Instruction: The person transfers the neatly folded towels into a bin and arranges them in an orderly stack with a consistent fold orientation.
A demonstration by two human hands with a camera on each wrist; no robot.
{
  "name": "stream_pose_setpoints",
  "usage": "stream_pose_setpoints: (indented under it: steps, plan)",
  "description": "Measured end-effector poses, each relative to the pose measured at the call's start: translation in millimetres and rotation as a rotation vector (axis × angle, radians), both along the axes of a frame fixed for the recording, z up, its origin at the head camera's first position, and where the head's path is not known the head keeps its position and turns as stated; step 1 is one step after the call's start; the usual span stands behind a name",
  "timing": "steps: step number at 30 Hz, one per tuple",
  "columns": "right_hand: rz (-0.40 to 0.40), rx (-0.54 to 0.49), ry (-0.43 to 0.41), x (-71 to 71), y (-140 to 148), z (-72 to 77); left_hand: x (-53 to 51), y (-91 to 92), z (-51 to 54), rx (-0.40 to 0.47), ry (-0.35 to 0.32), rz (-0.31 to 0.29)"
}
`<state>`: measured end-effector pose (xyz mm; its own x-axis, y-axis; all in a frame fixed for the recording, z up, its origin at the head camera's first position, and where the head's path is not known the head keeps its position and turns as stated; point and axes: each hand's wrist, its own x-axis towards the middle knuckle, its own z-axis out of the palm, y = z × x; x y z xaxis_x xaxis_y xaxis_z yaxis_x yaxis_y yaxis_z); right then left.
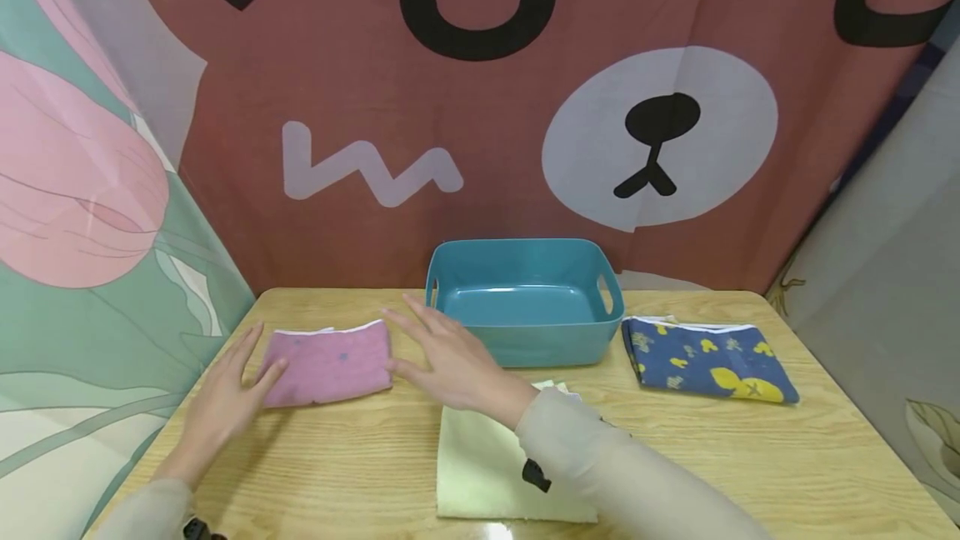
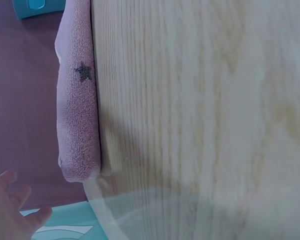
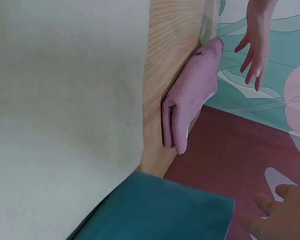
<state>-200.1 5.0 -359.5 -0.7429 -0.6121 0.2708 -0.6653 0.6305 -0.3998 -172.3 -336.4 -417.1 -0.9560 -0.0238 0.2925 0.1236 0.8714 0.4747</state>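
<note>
A folded pink towel [image 1: 327,365] with small dark stars lies at the left of the table. My left hand [image 1: 225,398] hovers by its left end, fingers spread and holding nothing. On the towel's other side, my right hand [image 1: 453,361] is raised with extended fingers, also holding nothing. The right wrist view shows the pink towel [image 3: 190,97] between the left hand [image 3: 257,47] and the right hand [image 3: 285,212], apart from both. Beneath my right forearm lies a folded pale yellow towel [image 1: 487,473], partly hidden by the sleeve.
A teal basin [image 1: 555,347] with handle holes stands at the table's back, its inside bare. Right of it lies a folded blue towel [image 1: 697,361] with yellow patterns. Printed curtains [image 1: 360,248] hang behind and beside the wooden table [image 1: 337,473].
</note>
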Motion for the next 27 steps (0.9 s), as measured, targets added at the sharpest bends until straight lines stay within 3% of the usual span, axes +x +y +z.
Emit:
stream_pose_setpoints:
  steps: [7,17,27]
  plan:
    - [-0.033,-0.054,-0.079,-6.6,-23.5,-0.4,-5.5,0.1,-4.3,0.072,-0.049,0.022]
    - [-0.071,-0.081,-0.080,-16.1,-48.4,-3.9,-10.1,-1.7,-9.4,0.180,-0.104,0.053]
    - [-0.117,-0.223,-0.185,-25.3,-66.5,-16.4,-14.1,-2.2,-12.9,0.224,-0.171,0.082]
